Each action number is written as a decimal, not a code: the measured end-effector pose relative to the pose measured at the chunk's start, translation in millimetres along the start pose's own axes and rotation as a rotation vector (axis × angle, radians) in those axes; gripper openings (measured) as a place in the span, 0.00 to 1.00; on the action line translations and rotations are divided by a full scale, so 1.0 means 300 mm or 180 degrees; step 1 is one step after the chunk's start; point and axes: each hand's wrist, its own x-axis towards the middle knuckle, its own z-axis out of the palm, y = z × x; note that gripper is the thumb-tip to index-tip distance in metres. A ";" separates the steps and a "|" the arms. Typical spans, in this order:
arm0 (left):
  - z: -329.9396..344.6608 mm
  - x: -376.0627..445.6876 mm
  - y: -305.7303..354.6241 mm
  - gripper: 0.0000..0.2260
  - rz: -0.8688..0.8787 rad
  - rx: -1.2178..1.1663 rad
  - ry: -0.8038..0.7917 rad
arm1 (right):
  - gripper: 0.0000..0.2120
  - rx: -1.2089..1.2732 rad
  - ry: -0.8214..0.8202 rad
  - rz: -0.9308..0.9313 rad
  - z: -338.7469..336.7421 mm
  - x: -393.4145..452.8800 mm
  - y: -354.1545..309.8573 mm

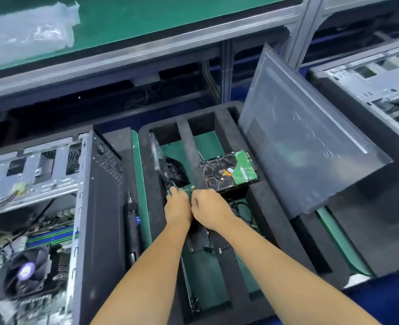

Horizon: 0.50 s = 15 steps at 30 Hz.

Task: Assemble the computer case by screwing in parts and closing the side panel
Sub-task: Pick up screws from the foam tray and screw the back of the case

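Thin wires [178, 189], limp and easily snagged, sit pinched between left hand [177, 207] and right hand [208, 207] beside the hard drive [229, 171].

Only 1 view exists, a wide-angle camera worn on the person's head, so no second view shares any part of the scene. It looks forward and steeply down over both bare forearms, which enter from the bottom edge and meet near the frame's centre. The black foam tray with rectangular compartments [219, 118] fills the middle at close range. The open black-and-grey metal computer case [95, 207] occupies the lower left, the leaning dark grey metal side panel [306, 146] the upper right. Straight edges bow toward the borders, and the top of the frame is blurred.
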 end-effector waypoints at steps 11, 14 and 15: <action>0.046 0.036 -0.013 0.13 0.0202 -0.0042 -0.0068 | 0.05 -0.0013 0.0382 -0.0002 0.052 0.029 0.021; 0.033 0.040 -0.016 0.10 0.0107 -0.0404 -0.0128 | 0.05 -0.0081 0.0390 0.0017 0.058 0.034 0.016; 0.027 0.040 -0.016 0.10 0.0085 -0.0465 -0.0138 | 0.05 -0.0096 0.0387 0.0019 0.058 0.036 0.015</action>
